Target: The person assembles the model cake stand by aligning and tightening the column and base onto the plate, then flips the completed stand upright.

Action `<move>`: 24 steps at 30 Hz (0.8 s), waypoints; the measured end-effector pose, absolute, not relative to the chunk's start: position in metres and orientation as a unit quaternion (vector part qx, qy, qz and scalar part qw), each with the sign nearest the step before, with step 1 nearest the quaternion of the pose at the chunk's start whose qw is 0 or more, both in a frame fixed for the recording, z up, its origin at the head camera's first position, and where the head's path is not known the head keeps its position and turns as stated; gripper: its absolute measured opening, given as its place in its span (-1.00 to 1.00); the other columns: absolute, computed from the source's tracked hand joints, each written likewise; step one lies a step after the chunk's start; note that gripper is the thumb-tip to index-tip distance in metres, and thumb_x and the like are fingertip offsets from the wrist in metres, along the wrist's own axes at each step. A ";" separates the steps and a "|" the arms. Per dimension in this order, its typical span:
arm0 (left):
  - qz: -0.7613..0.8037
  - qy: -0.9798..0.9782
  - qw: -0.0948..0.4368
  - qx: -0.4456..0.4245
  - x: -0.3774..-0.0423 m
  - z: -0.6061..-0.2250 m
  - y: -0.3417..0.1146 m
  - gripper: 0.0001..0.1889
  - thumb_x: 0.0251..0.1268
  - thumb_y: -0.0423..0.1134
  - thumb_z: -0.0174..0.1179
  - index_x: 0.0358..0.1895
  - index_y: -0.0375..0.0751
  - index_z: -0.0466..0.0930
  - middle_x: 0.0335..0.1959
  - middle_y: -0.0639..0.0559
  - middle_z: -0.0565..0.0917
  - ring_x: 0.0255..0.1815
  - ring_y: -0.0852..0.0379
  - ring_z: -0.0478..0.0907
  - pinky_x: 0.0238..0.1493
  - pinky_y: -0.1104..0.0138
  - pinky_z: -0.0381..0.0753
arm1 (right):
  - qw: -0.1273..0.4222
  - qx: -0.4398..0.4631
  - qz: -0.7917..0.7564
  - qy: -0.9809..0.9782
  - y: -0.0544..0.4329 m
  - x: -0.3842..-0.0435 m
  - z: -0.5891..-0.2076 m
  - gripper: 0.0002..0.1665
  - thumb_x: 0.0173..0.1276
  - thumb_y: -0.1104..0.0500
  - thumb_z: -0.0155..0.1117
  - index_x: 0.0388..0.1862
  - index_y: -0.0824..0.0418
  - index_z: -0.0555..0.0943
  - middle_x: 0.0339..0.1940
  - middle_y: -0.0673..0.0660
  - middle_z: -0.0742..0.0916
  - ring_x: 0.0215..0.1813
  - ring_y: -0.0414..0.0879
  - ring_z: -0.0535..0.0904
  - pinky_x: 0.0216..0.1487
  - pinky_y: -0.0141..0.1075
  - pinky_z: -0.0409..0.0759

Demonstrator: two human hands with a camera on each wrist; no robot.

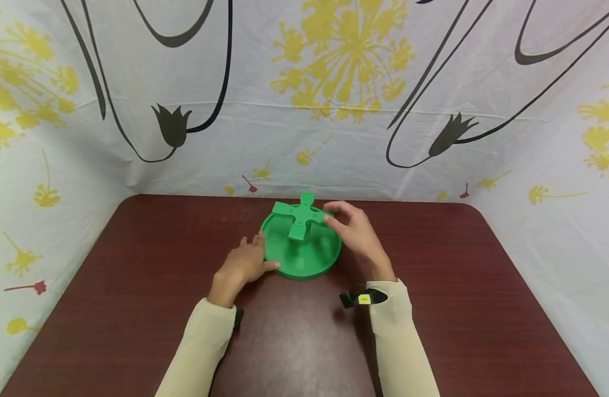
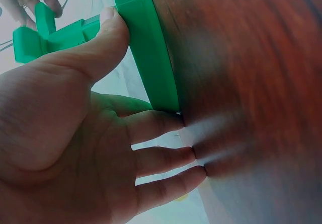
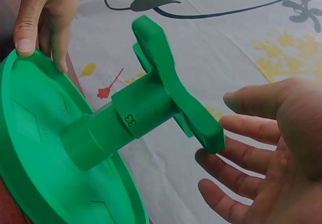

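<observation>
On the table stands a green round tray (image 1: 300,263) with a raised rim. From its middle rises a green post (image 3: 100,138), topped by a green cross-shaped piece (image 1: 300,214) whose sleeve carries stamped digits. My left hand (image 1: 244,261) steadies the tray from the left. In the left wrist view its thumb touches the rim and its other fingers stretch straight beside the edge, tips on the table. My right hand (image 1: 355,227) is at the right arm of the cross, fingers spread and slightly bent; in the right wrist view fingertips (image 3: 207,158) reach the arm's end without closing round it.
The dark red-brown table (image 1: 150,309) has rounded far corners. Behind it and at both sides hangs a white cloth (image 1: 265,132) with yellow, grey and red flower prints. A black band (image 1: 361,298) with a yellow label is on the right wrist.
</observation>
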State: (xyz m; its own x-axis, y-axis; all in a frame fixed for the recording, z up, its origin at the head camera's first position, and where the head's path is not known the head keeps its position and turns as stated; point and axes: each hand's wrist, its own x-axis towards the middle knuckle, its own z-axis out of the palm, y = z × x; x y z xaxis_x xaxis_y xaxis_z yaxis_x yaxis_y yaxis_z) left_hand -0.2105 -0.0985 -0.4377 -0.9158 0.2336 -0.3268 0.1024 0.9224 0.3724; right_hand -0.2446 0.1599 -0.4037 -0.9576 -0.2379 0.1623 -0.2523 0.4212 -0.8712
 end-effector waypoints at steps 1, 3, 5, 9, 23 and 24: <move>0.177 0.963 0.186 0.087 -0.210 -0.438 -0.099 -0.02 0.43 0.13 0.14 0.58 -0.41 -0.19 0.57 -0.32 0.07 0.58 -0.38 -0.08 0.40 -0.18 0.26 | 0.006 0.144 0.520 -0.842 0.160 -0.244 -0.403 -0.64 0.48 0.15 0.24 0.20 0.20 0.60 0.14 0.22 0.67 0.20 0.08 0.57 0.26 0.05 0.48; 0.177 0.963 0.185 0.088 -0.210 -0.438 -0.099 -0.02 0.43 0.13 0.14 0.58 -0.42 -0.18 0.57 -0.32 0.07 0.57 -0.38 -0.07 0.39 -0.18 0.26 | 0.004 0.146 0.525 -0.839 0.160 -0.244 -0.403 -0.65 0.48 0.16 0.24 0.18 0.25 0.61 0.08 0.26 0.70 0.11 0.12 0.61 0.18 0.04 0.51; 0.177 0.963 0.184 0.088 -0.211 -0.438 -0.099 -0.02 0.42 0.13 0.15 0.57 -0.42 -0.18 0.57 -0.32 0.07 0.57 -0.39 -0.07 0.39 -0.18 0.26 | 0.003 0.151 0.527 -0.836 0.159 -0.244 -0.402 -0.66 0.47 0.17 0.25 0.15 0.29 0.63 0.03 0.28 0.71 0.04 0.15 0.63 0.10 0.03 0.53; 0.177 0.963 0.182 0.088 -0.211 -0.438 -0.099 -0.02 0.42 0.13 0.16 0.58 -0.42 -0.18 0.57 -0.32 0.08 0.57 -0.38 -0.07 0.40 -0.18 0.26 | 0.005 0.162 0.517 -0.841 0.159 -0.244 -0.402 -0.69 0.46 0.17 0.26 0.09 0.28 0.66 -0.04 0.25 0.74 -0.07 0.11 0.64 -0.04 -0.07 0.54; 0.176 0.964 0.184 0.082 -0.211 -0.438 -0.097 -0.02 0.41 0.14 0.15 0.57 -0.42 -0.17 0.57 -0.33 0.08 0.57 -0.40 -0.06 0.40 -0.18 0.25 | 0.075 0.151 0.345 -0.923 0.131 -0.235 -0.404 -0.50 0.22 -0.06 0.50 0.03 0.18 0.64 -0.06 0.15 0.67 -0.01 0.06 0.64 -0.05 -0.07 0.63; 0.175 0.964 0.184 0.081 -0.211 -0.438 -0.096 -0.01 0.41 0.14 0.15 0.57 -0.42 -0.17 0.57 -0.33 0.07 0.57 -0.40 -0.06 0.40 -0.18 0.25 | 0.097 0.143 0.328 -0.929 0.127 -0.234 -0.406 -0.51 0.20 -0.08 0.51 -0.02 0.17 0.64 -0.11 0.13 0.66 -0.05 0.03 0.65 -0.08 -0.09 0.64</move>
State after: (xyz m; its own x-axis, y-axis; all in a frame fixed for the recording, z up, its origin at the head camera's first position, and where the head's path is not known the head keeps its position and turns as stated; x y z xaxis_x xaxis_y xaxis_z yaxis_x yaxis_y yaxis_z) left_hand -0.2111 -0.0963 -0.4376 -0.9191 0.2209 -0.3263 0.0923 0.9258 0.3666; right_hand -0.2343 0.1270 -0.4059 -0.9403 -0.2028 0.2732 -0.3293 0.7444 -0.5809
